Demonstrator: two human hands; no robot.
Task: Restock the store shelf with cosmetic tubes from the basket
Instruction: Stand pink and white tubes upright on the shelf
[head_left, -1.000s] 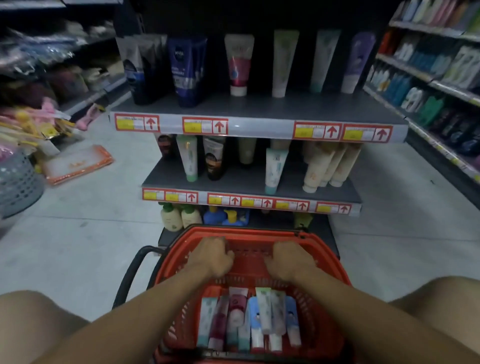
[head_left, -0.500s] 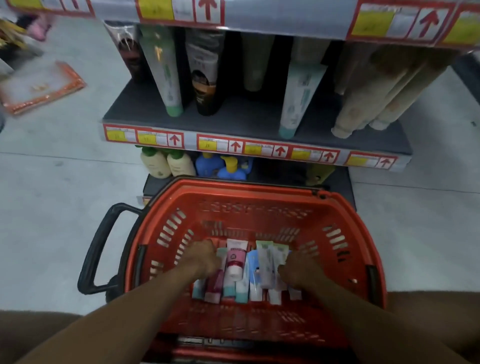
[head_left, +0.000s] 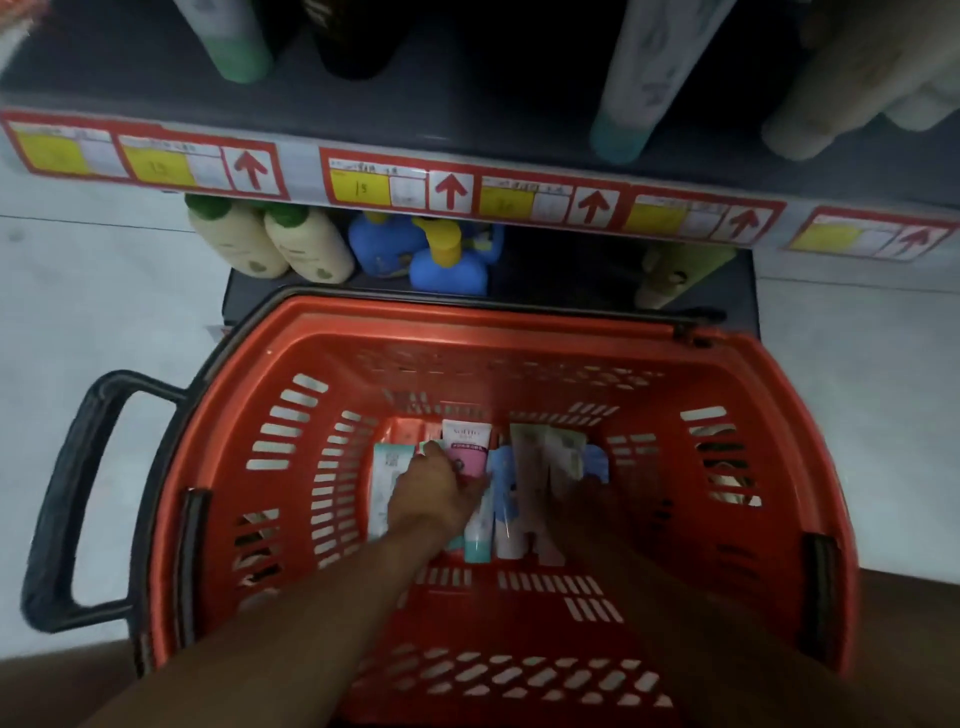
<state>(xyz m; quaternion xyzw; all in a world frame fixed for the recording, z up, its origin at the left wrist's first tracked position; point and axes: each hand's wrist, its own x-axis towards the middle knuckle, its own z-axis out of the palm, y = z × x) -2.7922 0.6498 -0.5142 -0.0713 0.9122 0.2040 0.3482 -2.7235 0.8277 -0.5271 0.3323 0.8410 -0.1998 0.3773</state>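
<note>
- Two bare forearms reach down from the bottom edge into a red plastic basket (head_left: 769, 467) that stands on the pale floor (head_left: 104, 322) in front of a store shelf (head_left: 363, 111).
- The left hand (head_left: 434, 499) lies on the row of cosmetic tubes (head_left: 506, 493) at the basket's bottom, knuckles up, fingers curled down over a pink-and-white tube (head_left: 466, 448); whether they actually clamp it cannot be told.
- The right hand (head_left: 584, 501) is dark and smeared by motion at the right end of the row; its finger state cannot be told.
- The tubes lie flat, side by side, touching, long axes running from the person toward the shelf. At least three caps, one of them teal, point back at the person, while the flat crimped ends face the shelf.
- About seven tubes can be counted: white, pink-and-white, teal-capped, blue, two pale green-white and a blue one at the far right. The hands hide parts of the row, so the count is not firm.
- A black handle (head_left: 67, 499) juts from the basket's left side.
- Beyond the basket, the bottom shelf holds two cream bottles (head_left: 270, 247) with green caps and two blue bottles (head_left: 421, 254), one with a yellow top.
- Above them a shelf edge carries six red-framed price labels (head_left: 397, 184) with yellow panels, five showing red arrows. On it stand a few large tubes (head_left: 649, 67), cap down and blurred.
</note>
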